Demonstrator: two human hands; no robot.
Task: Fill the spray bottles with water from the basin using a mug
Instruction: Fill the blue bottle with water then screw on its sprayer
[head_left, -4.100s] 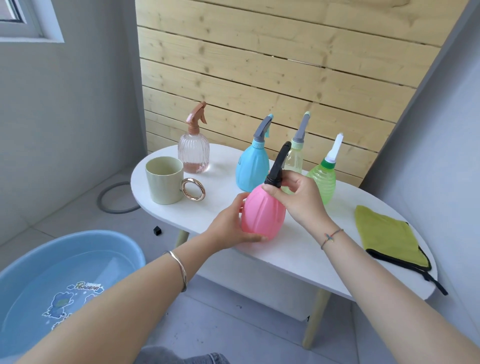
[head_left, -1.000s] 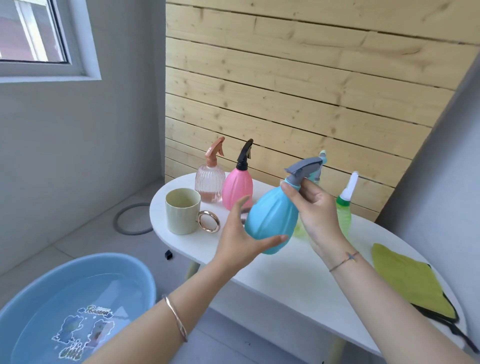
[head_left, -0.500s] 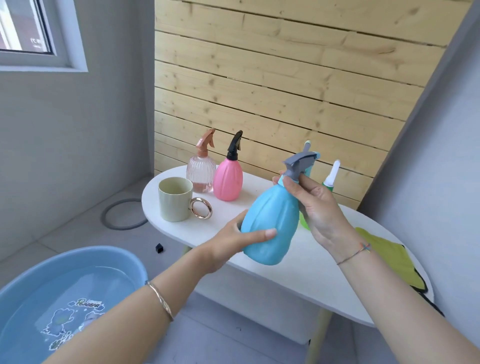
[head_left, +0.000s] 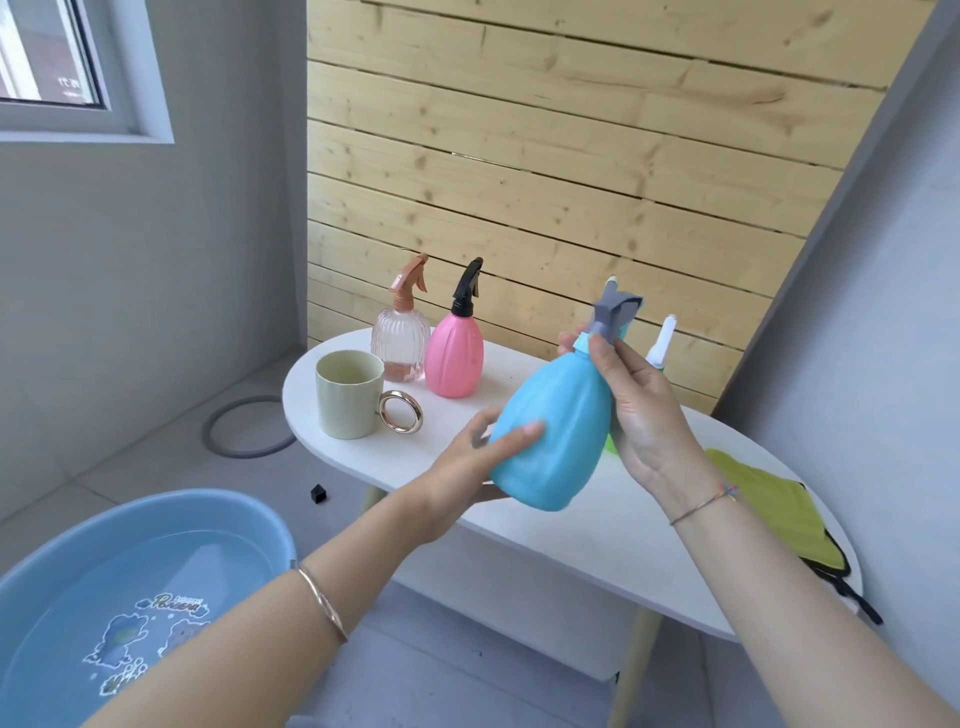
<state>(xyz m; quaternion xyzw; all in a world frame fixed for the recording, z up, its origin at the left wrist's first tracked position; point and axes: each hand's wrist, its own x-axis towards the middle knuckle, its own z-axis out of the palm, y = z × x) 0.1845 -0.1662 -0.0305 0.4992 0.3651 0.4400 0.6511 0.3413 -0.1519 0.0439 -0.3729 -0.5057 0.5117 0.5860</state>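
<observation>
I hold the blue spray bottle (head_left: 553, 431) tilted above the white table (head_left: 519, 525). My left hand (head_left: 467, 462) cups its lower body. My right hand (head_left: 639, 410) grips its neck just under the grey trigger head (head_left: 615, 309). A pale green mug (head_left: 349, 393) with a gold ring handle stands empty on the table's left end. Behind it stand a clear pink bottle (head_left: 401, 338) and a solid pink bottle (head_left: 454, 349) with a black head. A green bottle's white nozzle (head_left: 662, 340) shows behind my right hand. The blue basin (head_left: 104, 603) of water sits on the floor at lower left.
A yellow-green cloth (head_left: 774, 509) lies on the table's right end. A grey ring (head_left: 249, 426) and a small black cube (head_left: 318, 492) lie on the floor. A wooden slat wall stands behind the table, and a grey wall is close on the right.
The pink bottle, held 4 s ago, now stands by the clear pink one. I picked up the blue bottle; over the last second its grey head has turned under my right hand.
</observation>
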